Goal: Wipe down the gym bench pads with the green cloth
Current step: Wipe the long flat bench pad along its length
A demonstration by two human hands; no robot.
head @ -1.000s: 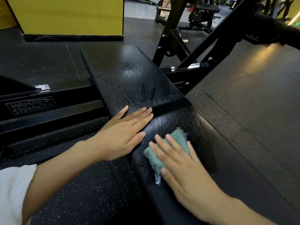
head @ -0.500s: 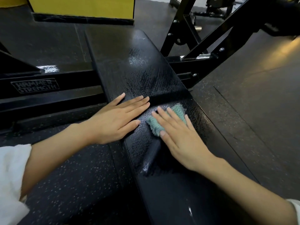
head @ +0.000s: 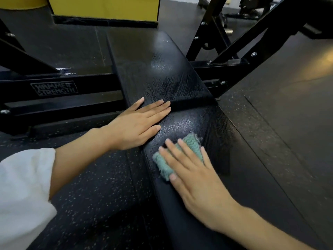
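1. Dark rubber floor (head: 90, 186) surrounds the black padded counter (head: 180, 83), which has shiny streaks.
2. Left hand (head: 137, 123) lies flat with straight fingers on the counter's 9 o'clock edge.
3. Right hand (head: 194, 179), fingers straight, presses the green cloth (head: 192, 145) onto the counter, at 5 o'clock from the left hand.

My right hand (head: 194, 179) covers most of the green cloth (head: 193, 144); only the fringe past my fingertips and a strip beside my thumb show. Those fingers are blurred at their edges. Behind my wrist, forearm and pad (head: 183, 123) run off the bottom edge. The left edge cuts my sleeve (head: 23, 186).
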